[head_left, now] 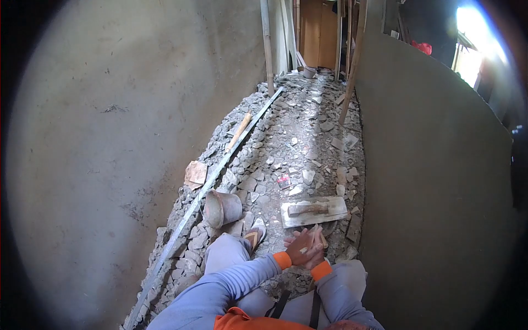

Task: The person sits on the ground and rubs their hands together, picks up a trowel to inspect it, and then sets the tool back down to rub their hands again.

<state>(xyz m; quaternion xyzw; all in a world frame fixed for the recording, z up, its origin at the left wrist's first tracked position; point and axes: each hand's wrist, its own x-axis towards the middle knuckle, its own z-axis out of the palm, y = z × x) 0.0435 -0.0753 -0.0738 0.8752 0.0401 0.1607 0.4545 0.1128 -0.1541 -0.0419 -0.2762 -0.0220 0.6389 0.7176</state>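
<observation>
My left hand (300,247) and my right hand (315,256) meet in front of my knees, palms against each other. Their fingers look stretched out, partly overlapping, and no held object shows. Just beyond the fingertips a rectangular plastering float (286,213) lies on the rubble, its wooden handle (308,209) facing up. To the left, a grey, mortar-stained bucket (224,208) is tipped on its side beside my sandalled foot (256,234).
Broken rubble (297,148) covers the narrow floor between two plastered walls. A long metal straightedge (220,168) runs along the left, near a wooden-handled tool (238,132). Bamboo poles (267,49) stand farther ahead. Another bucket (309,72) sits near the brown door (319,36).
</observation>
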